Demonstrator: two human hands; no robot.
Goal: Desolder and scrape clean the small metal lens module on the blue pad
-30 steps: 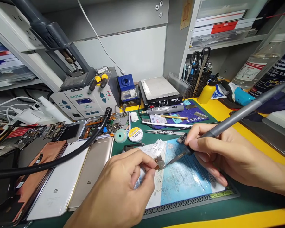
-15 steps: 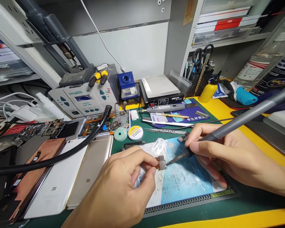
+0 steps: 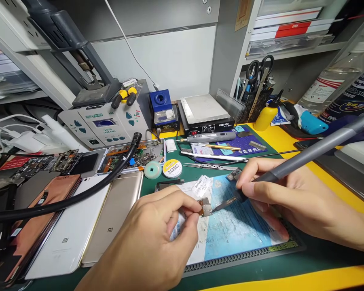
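My left hand (image 3: 145,238) pinches a small metal bracket (image 3: 205,207) between thumb and forefinger, above a blue repair mat (image 3: 236,230) with a white paper sheet on it. My right hand (image 3: 279,194) grips a grey soldering iron (image 3: 318,151) like a pen. Its thin tip (image 3: 226,205) reaches the edge of the bracket and appears to touch it. My fingers hide part of the bracket. Just beyond my right fingertips, a small dark metal part (image 3: 234,174) lies on the mat.
Several phones, including a white one (image 3: 69,230) and a gold one (image 3: 112,218), lie to the left beneath a black hose (image 3: 79,198). Fine tweezers (image 3: 210,166), a solder tin (image 3: 172,168), a soldering station (image 3: 104,121) and a heating plate (image 3: 204,113) stand beyond the mat.
My view has drifted slightly, so the bench appears to shift a little. Both hands stay nearly still, with the iron tip still at the bracket.
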